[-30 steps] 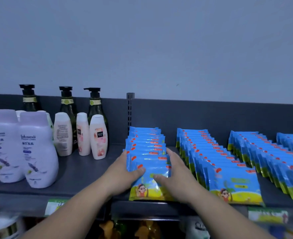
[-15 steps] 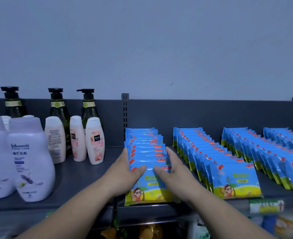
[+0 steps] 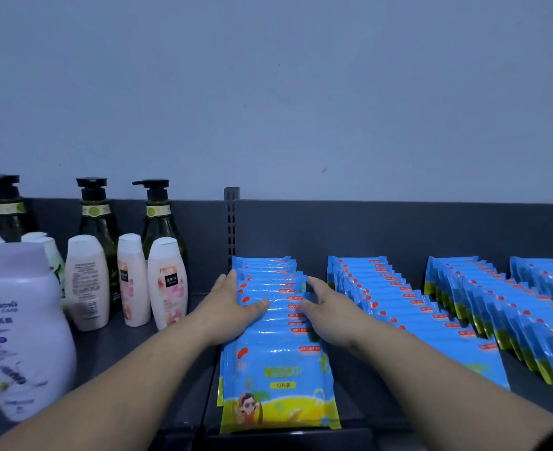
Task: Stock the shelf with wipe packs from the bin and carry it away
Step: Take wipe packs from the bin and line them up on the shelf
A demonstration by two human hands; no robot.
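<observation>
– Near the lower centre of the frame, what is being done with the row of wipe packs (image 3: 276, 323)?

– It is flanked by both hands. The left hand (image 3: 232, 307) is laid flat along its left edge, with the thumb across the pack tops. The right hand (image 3: 330, 309) is set against its right edge. The fingers are held straight and nothing is gripped. The hands are apart, with the width of the packs between them.

– Why is it held so?

– The packs are judged to be getting squared up and pressed back. That way the overlapping row would be lined up with the other rows (image 3: 415, 320) at the right of the frame and kept off the lotion bottles (image 3: 167, 284) at the left.

– And the bin?

– It is not in view. The shelf (image 3: 122, 348) looks well filled, so the stocking is judged nearly done. The bin is yet to be carried away.
</observation>
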